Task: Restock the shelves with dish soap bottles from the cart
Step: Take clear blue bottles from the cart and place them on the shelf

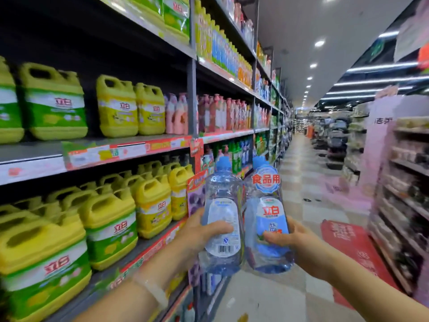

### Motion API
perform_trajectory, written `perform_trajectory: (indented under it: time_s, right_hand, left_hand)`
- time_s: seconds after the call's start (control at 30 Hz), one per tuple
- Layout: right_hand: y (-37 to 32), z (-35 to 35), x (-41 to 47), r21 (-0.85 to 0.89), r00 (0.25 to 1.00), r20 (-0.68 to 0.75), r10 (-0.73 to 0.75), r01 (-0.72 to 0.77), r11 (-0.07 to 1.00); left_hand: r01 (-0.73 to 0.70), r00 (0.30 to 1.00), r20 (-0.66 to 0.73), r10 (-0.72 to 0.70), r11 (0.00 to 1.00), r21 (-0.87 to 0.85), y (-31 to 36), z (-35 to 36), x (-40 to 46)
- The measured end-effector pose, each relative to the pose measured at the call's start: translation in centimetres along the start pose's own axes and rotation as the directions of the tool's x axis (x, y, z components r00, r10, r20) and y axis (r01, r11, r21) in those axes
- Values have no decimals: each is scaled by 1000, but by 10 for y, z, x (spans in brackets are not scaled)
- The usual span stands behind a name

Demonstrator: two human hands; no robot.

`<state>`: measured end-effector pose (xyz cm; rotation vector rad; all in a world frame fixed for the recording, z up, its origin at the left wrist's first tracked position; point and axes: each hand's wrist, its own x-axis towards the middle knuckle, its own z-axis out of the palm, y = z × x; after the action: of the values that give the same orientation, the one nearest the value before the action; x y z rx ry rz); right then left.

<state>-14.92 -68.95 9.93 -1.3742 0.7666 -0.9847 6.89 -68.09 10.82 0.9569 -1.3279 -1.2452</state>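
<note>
— Supermarket aisle, long shelves (pixel 130 147) running down the left side, ceiling lights overhead, checked floor (pixel 299 205) ahead. What are the hands doing?

— Each holds a clear bottle with a blue cap, both upright, side by side in mid-air at the shelf's edge. The left hand (pixel 199 233) has its fingers (pixel 220 227) curled across the front of the left bottle (pixel 222 214), thumb behind, gripping it around the lower half. That bottle shows its back label with a barcode.

— And the other?

— The right hand (pixel 294 238) grips the right bottle (pixel 267 217) from the side, its fingers wrapped onto the front label near the bottom. This one faces forward, with a blue and white label and a round sticker on the neck. The two bottles are touching or very nearly so; I cannot tell which.

— What sits around them?

— Just left, yellow jugs (pixel 109 224) with green labels crowd the lower shelf, and more yellow jugs stand on the shelf above. Beyond the upright post are pink bottles (pixel 216 112), with green and blue ones below them. Price tags run along the shelf edges. A red floor mat (pixel 348 242) lies to the right, next to another rack of goods (pixel 404 182). A pale bracelet (pixel 152 291) circles the left wrist.
</note>
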Motion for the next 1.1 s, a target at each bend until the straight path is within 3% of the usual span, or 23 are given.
perform_trajectory:
  time_s: [0.2,0.47,0.6,0.8,0.97,1.1]
  right_hand:
    - [-12,-94,117,-8,999,-31,-34,33,999]
    - [-50,-204,315,11,993,92,-75,74,997]
    - [-60,-234,406,5,974,199,-110,111,994]
    - [-79,-260,545,-68,950,248,-192,215,974]
    - [-110,-267,645,16,903,341,-262,273,962]
    - [-127,-259,715,138,850,407,-334,304,943]
  left_hand:
    - [-51,998,-44,53,997,53,-13,16,151]
    - [-148,971,-183,157,987,61,2,13,348]
    - [-165,948,-260,186,981,100,12,-3,427]
    - [-208,885,-378,272,957,201,33,-41,533]
    - [-238,805,-469,364,921,307,68,-66,603]
    - [-181,752,-538,381,904,387,84,-73,626]
